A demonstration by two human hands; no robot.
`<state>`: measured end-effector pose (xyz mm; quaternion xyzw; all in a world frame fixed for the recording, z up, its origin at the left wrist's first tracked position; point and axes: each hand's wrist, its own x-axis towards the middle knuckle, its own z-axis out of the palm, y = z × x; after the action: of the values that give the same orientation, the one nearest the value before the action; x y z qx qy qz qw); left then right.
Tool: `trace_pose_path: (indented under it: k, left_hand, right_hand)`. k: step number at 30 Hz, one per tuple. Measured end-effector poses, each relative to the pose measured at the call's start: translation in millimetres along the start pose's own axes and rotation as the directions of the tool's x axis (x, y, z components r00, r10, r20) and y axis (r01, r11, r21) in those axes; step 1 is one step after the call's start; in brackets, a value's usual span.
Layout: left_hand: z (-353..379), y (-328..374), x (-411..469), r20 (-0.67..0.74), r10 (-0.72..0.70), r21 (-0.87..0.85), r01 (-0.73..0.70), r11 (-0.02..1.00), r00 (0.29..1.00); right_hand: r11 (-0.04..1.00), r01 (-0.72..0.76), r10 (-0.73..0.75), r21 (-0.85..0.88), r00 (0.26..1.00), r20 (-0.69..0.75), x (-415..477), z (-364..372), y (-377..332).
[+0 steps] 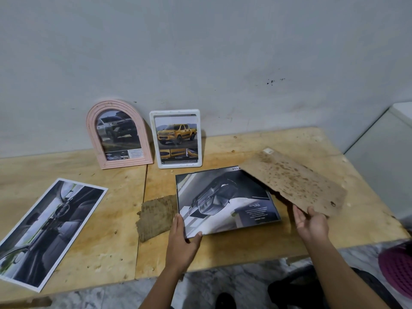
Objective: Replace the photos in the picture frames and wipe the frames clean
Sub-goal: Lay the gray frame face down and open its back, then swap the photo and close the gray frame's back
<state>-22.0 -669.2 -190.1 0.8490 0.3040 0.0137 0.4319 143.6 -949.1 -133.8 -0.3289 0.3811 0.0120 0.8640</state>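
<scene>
A dark rectangular frame (pixel 225 199) lies flat on the wooden table (pixel 245 248), showing a grey car photo. My left hand (pixel 181 237) grips its near left corner, thumb on top. My right hand (pixel 312 224) holds the stained brown backing board (pixel 292 181) by its near edge, lifted and tilted above the frame's right side. A brownish cloth (pixel 156 216) lies just left of the frame. A loose car-interior photo (pixel 48 228) lies at the left. A pink arched frame (pixel 118 134) and a white frame (pixel 177 139) with a yellow truck photo lean on the wall.
The grey wall (pixel 200 52) runs behind the table. A white appliance or cabinet (pixel 383 157) stands at the right. A purple perforated object (pixel 399 268) sits at the lower right, over a marbled floor (pixel 223 286).
</scene>
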Motion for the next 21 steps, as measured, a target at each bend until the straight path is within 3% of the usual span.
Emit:
trace_pose_path:
  k: [7,11,13,15,16,18,21]
  left_hand:
    - [4.3,-2.0,-5.1,-0.034,0.035,0.066,-0.033,0.997,0.999]
    - [5.5,-4.1,-6.4,-0.038,0.037,0.100,-0.033,0.994,0.999]
    - [6.0,-3.7,-5.9,-0.039,0.040,0.108,-0.035,0.994,0.998]
    - [5.9,-3.3,-5.6,-0.038,0.040,0.109,-0.036,0.993,0.998]
    - [5.6,-3.7,-5.8,-0.038,0.043,0.110,-0.038,0.993,0.998]
    - [5.0,-4.4,-5.9,-0.040,0.052,0.113,-0.047,0.993,0.998]
    - [5.1,-4.7,-6.1,-0.042,0.067,0.121,-0.061,0.991,0.997]
  right_hand:
    - [0.987,0.015,-0.009,0.162,0.999,-0.037,0.8,8.7,2.5]
    - [0.963,-0.029,-0.009,-0.267,0.990,-0.142,10.5,19.9,11.1]
    - [0.774,-0.029,-0.045,-0.632,0.994,-0.101,14.1,17.6,16.6]
    - [0.404,0.055,-0.112,-0.913,0.994,0.010,14.3,11.5,24.9]
    - [0.262,0.118,-0.178,-0.958,0.981,0.072,9.9,9.9,29.6]
    - [0.126,0.285,-0.256,-0.950,0.935,0.247,-1.7,9.4,38.5]
    - [-0.152,0.477,-0.230,-0.866,0.835,0.500,-4.9,6.2,54.2]
